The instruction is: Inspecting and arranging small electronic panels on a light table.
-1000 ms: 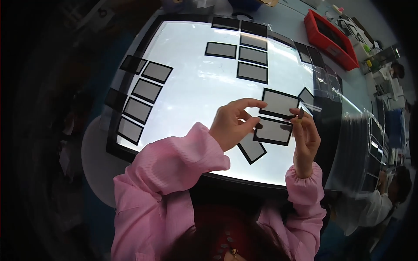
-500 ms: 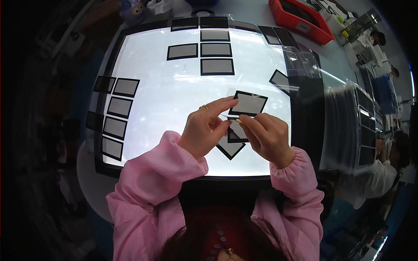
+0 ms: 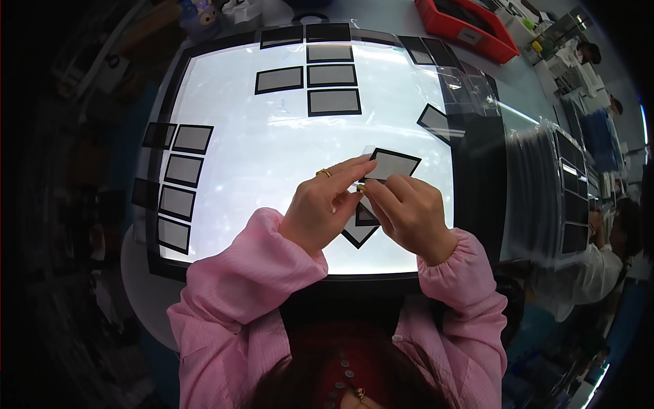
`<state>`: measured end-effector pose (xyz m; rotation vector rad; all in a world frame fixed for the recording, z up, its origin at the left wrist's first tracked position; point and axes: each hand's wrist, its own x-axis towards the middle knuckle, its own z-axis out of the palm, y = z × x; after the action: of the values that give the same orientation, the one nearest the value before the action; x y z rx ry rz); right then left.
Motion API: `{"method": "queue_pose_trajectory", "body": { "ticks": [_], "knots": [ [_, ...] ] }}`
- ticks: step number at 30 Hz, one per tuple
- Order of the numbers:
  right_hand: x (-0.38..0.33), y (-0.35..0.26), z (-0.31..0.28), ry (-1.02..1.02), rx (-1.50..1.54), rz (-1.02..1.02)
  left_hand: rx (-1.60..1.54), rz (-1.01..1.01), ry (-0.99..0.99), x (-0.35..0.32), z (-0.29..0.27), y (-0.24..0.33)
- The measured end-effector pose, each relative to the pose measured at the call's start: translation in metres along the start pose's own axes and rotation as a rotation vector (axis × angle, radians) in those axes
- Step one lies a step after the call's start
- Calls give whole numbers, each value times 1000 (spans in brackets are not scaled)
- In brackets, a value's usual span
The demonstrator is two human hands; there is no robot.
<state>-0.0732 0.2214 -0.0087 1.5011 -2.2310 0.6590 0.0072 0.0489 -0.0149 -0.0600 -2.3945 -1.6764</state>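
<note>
On a bright light table (image 3: 238,170), my two hands meet over a small black-framed grey panel (image 3: 368,216), mostly hidden beneath them. The thumb and fingers of my left hand (image 3: 315,204) close on its upper left edge, and the forefinger reaches toward another framed panel (image 3: 394,163) just behind. The thumb and forefinger of my right hand (image 3: 414,213) are pinched together at the same edge. Whatever lies between them is too small to make out. Under the held panel, the corner of a tilted panel (image 3: 359,235) shows.
Several framed panels stand in a column (image 3: 184,170) at the left and another group (image 3: 332,102) at the back. One tilted panel (image 3: 434,123) lies at the right edge, near clear film sheets (image 3: 470,88). A red tray (image 3: 466,31) and a stack of clear sleeves (image 3: 538,191) flank the right side.
The right hand has shifted slightly left, its fingertips closer to the left thumb. The held panel has turned and is now more hidden. The whole view has drifted a little.
</note>
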Motion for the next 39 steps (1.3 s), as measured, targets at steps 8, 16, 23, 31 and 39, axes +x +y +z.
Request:
{"method": "queue_pose_trajectory", "body": {
  "ticks": [8,16,23,31,39],
  "knots": [
    [-10,19,-17,-73,-136,77,6,68,51,2,-18,3],
    [-42,38,-37,-41,-386,346,-4,79,114,5,-48,5],
    [-36,-43,-5,-394,93,163,-53,142,264,6,-73,-16],
    [-46,0,-39,-497,-236,289,-257,116,221,-2,-78,-24],
    [6,3,-5,-33,1204,841,-360,89,-27,-11,-40,-19]
  ]
}}
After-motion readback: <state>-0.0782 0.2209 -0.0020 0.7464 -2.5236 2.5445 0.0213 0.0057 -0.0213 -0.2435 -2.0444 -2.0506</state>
